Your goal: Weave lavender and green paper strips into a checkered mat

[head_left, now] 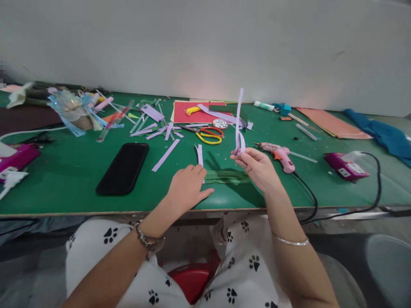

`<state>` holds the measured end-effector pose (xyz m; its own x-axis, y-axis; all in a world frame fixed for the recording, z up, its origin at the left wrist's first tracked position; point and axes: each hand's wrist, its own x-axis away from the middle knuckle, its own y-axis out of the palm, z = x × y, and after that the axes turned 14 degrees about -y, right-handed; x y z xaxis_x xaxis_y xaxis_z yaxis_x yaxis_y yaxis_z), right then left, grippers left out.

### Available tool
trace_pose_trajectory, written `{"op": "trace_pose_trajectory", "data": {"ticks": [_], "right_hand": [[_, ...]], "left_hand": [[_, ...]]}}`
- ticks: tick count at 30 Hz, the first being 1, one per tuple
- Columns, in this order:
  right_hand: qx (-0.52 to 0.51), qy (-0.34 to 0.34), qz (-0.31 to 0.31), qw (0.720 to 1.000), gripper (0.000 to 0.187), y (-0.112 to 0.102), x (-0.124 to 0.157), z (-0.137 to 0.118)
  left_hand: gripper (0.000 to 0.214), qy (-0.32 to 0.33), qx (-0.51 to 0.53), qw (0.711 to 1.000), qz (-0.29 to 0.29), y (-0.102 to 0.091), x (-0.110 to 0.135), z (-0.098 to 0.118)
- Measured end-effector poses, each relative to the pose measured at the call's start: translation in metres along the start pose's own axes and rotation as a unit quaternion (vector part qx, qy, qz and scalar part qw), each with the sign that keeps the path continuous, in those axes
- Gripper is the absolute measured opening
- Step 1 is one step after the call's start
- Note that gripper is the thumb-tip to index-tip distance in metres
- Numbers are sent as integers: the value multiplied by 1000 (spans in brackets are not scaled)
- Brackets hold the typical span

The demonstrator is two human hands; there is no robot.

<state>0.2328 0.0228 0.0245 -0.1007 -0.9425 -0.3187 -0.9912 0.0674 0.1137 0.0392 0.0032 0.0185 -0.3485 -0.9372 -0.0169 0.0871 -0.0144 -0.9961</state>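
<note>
My right hand (257,167) is raised over the green table, its thumb and fingers pinching a purple paper strip (238,113). One end of that strip stands upright, and a shorter part curls beside it. My left hand (188,183) lies palm down near the front edge, thumb apart, with its fingertips over another purple strip (200,155). Between the hands lie green strips (224,176), partly covered by shadow. A single loose purple strip (165,155) rests left of my left hand.
A black phone (123,169) lies at left. Scissors (210,135) and paper scraps (153,113) are behind my hands. A pink glue gun (279,155) sits at right, its cord hanging over the edge near a purple power socket (346,167). A wall (205,47) stands behind.
</note>
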Motion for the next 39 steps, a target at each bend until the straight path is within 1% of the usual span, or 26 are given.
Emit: {"op": "trace_pose_trajectory", "data": {"ticks": [2,4,8,11,13,16,18,19,21,23,25,28,30,32,36,39], "right_hand": [[2,-11,8,1000,28,-4,1,0],[15,-20,5,1000,28,-7,2,1],[56,-37,-13,998,27,-8,4,1],[72,-44,-26,996,26,-7,5,-1],[96,-49,-22,994,24,-11,4,-3],[191,-70,5,979,18,-28,1,-3],[283,-74,8,956,14,-41,-1,0],[335,-68,-3,940,12,-46,-2,2],[444,-67,-34,893,10,-51,-1,7],[532,-96,-58,839,10,-48,1,11],[585,-134,-82,795,14,-41,4,14],[627,-156,-128,752,16,-29,5,17],[645,-157,-137,735,16,-27,4,19],[650,-155,-127,734,18,-28,2,20],[627,-138,-100,761,18,-39,3,17],[603,-130,-105,780,21,-48,10,11]], "left_hand": [[38,-21,-21,999,17,0,-1,12],[37,-35,-30,998,30,0,-3,21],[32,-43,-47,997,51,-1,-7,28],[30,-37,-50,997,39,-3,-8,26],[29,-31,-39,998,26,-4,-7,21],[25,-15,0,1000,16,-4,-4,8],[23,18,37,999,18,-1,-1,-4],[24,41,49,998,24,0,-1,-10],[29,84,67,994,34,4,-1,-21],[32,111,78,990,28,7,-3,-29],[33,118,81,989,22,9,-5,-33],[29,113,77,990,19,9,-8,-32],[27,110,77,991,18,8,-9,-31],[26,104,79,991,19,7,-9,-30],[22,85,87,992,18,7,-8,-28],[22,73,104,992,18,8,-8,-26]]}}
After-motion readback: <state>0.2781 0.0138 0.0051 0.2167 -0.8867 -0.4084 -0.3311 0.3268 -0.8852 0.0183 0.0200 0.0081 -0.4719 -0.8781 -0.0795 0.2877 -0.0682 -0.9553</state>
